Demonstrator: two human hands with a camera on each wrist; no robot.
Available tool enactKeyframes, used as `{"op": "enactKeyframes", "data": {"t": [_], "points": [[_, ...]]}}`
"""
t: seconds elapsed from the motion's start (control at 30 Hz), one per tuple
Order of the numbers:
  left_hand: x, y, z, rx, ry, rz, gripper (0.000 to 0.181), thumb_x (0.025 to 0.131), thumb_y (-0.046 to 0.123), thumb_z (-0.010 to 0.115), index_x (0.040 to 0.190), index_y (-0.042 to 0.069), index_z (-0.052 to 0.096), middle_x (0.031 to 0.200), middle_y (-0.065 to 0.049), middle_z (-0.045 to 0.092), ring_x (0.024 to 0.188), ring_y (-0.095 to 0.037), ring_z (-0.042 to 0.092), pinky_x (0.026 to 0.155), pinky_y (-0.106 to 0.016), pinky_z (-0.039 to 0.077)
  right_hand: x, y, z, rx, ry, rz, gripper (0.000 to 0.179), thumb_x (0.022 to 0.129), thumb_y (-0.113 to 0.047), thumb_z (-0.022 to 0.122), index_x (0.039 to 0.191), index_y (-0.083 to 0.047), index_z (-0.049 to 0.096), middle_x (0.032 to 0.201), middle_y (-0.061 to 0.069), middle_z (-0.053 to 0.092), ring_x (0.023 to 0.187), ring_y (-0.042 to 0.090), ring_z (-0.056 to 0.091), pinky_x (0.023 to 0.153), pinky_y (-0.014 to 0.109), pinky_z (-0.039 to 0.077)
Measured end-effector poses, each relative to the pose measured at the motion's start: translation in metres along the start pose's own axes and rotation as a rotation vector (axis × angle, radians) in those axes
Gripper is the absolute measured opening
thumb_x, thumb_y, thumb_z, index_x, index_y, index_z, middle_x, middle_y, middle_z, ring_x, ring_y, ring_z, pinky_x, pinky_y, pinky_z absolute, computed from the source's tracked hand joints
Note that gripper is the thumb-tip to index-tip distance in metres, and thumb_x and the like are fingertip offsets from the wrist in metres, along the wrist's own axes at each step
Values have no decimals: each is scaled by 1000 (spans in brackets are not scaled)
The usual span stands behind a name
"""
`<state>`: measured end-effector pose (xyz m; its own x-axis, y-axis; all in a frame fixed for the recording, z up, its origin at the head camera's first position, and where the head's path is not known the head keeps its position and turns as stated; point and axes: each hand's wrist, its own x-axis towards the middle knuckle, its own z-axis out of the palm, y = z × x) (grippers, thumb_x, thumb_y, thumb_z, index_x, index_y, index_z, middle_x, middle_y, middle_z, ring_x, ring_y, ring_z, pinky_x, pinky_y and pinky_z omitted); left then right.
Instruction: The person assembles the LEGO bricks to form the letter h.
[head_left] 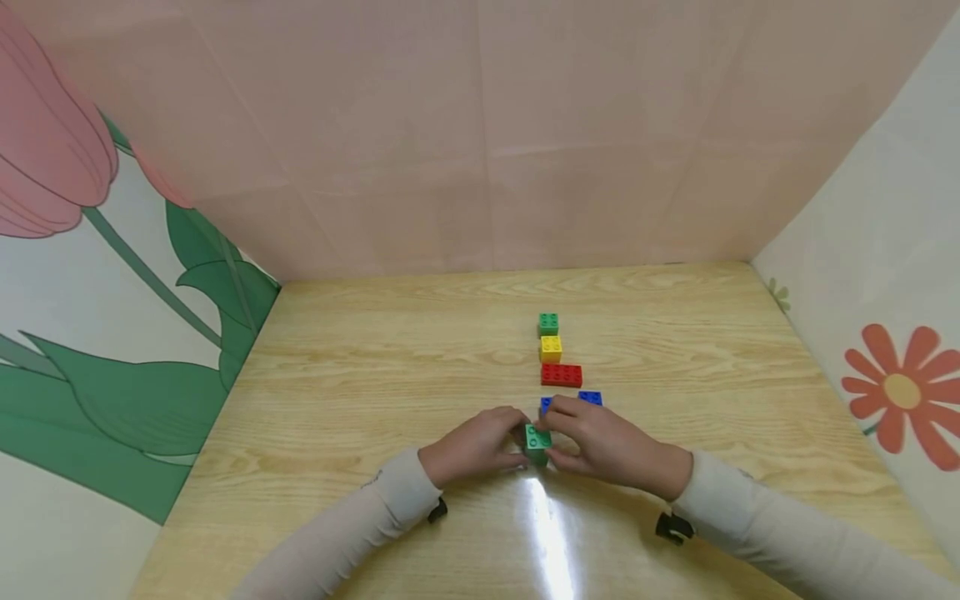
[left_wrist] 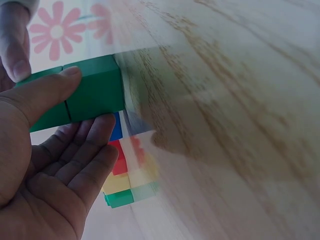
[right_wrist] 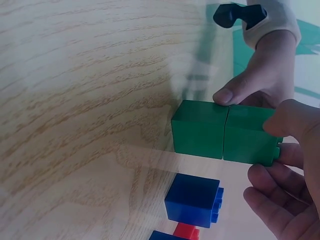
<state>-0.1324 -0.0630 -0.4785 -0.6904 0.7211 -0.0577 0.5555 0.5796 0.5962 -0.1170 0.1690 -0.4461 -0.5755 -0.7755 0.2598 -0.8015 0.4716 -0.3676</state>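
Observation:
Two green toy building blocks (head_left: pixel 537 438) stand stacked one on the other, upright and close to the tabletop, with a thin seam between them (right_wrist: pixel 225 131). My left hand (head_left: pixel 474 447) grips the stack from the left, its thumb lying across the seam area in the left wrist view. From the right, my right hand (head_left: pixel 611 440) pinches the upper green block (right_wrist: pixel 252 134) near its studs. Just beyond the hands sit two small blue blocks, one partly hidden by the right hand (head_left: pixel 546 406) and a second blue block (head_left: pixel 590 397) to its right.
Behind the blue blocks, a long red block (head_left: pixel 561 375), a yellow block (head_left: pixel 551 348) and a single green block (head_left: pixel 548 323) line up going away on the wooden table (head_left: pixel 390 358). A pink-covered wall (head_left: pixel 480 167) rises at the back, with printed panels at both sides.

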Motion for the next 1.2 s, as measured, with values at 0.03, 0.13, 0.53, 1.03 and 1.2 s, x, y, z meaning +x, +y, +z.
{"op": "enactKeyframes", "data": {"t": [0.03, 0.13, 0.53, 1.03, 1.2], "points": [[0, 0, 0, 1, 1, 0, 40, 86, 26, 77, 120, 12, 60, 104, 10, 62, 94, -1, 59, 83, -13, 47, 0, 0, 0, 0, 0, -1, 28, 84, -23, 76, 110, -15, 68, 101, -8, 54, 82, 5, 54, 69, 14, 50], [1, -2, 1, -2, 2, 0, 39, 86, 27, 76, 119, 13, 60, 104, 9, 62, 94, -2, 59, 83, -13, 47, 0, 0, 0, 9, -8, 10, 28, 84, -23, 76, 110, -15, 68, 101, -9, 54, 82, 5, 54, 69, 14, 50], [-1, -1, 0, 10, 3, 6, 38, 87, 28, 75, 119, 13, 61, 104, 8, 62, 93, -1, 58, 82, -13, 47, 2, -2, -4, 51, -53, 59, 26, 86, -25, 75, 109, -17, 68, 103, -10, 54, 84, 2, 52, 71, 18, 52], [-2, 0, -1, 15, 12, 11, 40, 86, 27, 76, 119, 11, 61, 105, 8, 61, 95, -2, 58, 84, -14, 47, 5, -1, -4, 110, -79, 106, 26, 86, -23, 74, 110, -14, 67, 102, -10, 53, 84, 8, 56, 72, 22, 54], [-2, 0, 0, 19, 23, 26, 40, 86, 27, 77, 118, 11, 60, 105, 7, 62, 96, -4, 58, 84, -14, 47, 6, 0, -4, 156, -97, 149, 27, 86, -22, 74, 111, -14, 67, 101, -11, 52, 85, 12, 59, 72, 24, 55]]}}
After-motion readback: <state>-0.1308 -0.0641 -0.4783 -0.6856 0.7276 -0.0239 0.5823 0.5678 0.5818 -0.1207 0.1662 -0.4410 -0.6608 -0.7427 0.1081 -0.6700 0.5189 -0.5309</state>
